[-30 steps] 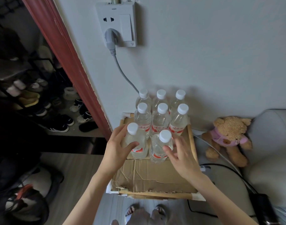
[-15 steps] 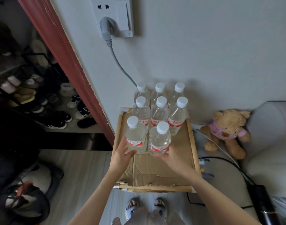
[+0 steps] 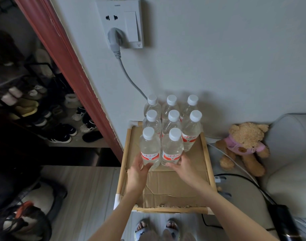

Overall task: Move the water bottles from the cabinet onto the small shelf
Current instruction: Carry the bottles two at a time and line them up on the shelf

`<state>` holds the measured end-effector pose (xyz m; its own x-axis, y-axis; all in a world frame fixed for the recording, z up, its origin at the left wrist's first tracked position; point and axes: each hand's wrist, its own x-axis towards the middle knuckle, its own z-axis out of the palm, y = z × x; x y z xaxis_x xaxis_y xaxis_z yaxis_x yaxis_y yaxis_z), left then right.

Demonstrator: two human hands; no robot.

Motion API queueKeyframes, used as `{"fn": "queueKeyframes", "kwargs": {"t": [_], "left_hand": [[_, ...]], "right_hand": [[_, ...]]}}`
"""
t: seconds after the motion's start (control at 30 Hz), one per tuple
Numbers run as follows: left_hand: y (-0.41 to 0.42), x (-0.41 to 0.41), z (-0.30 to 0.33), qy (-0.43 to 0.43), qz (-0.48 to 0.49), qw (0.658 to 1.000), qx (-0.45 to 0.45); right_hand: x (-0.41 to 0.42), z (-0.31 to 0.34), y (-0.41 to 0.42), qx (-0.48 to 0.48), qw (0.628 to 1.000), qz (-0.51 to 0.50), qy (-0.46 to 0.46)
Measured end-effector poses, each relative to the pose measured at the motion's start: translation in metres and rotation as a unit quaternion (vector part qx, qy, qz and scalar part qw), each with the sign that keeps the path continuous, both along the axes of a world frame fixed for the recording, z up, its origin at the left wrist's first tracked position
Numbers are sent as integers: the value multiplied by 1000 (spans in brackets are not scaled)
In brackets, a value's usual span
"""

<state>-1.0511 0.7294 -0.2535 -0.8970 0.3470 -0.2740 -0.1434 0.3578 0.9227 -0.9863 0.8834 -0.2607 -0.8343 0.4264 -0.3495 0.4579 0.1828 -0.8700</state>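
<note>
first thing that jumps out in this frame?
The cluster of eight white-capped water bottles standing at the wall end of the cardboard-lined shelf, with the left hand and right hand at the bases of the two front ones. Next, the teddy bear slumped right of the shelf against a white cushion, and the grey plug in the wall socket above.
</note>
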Motion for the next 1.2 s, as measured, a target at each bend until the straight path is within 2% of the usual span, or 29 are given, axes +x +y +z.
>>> {"fn": "queueKeyframes", "kwargs": {"t": [0.53, 0.9, 1.2], "left_hand": [[2, -8, -1, 14, -8, 999, -28], [-3, -14, -3, 16, -51, 998, -19], [1, -10, -9, 29, -21, 999, -29]], "right_hand": [[5, 2, -8, -17, 999, -32, 32], [9, -1, -2, -38, 999, -29, -4], [6, -1, -4, -41, 998, -45, 1]]}}
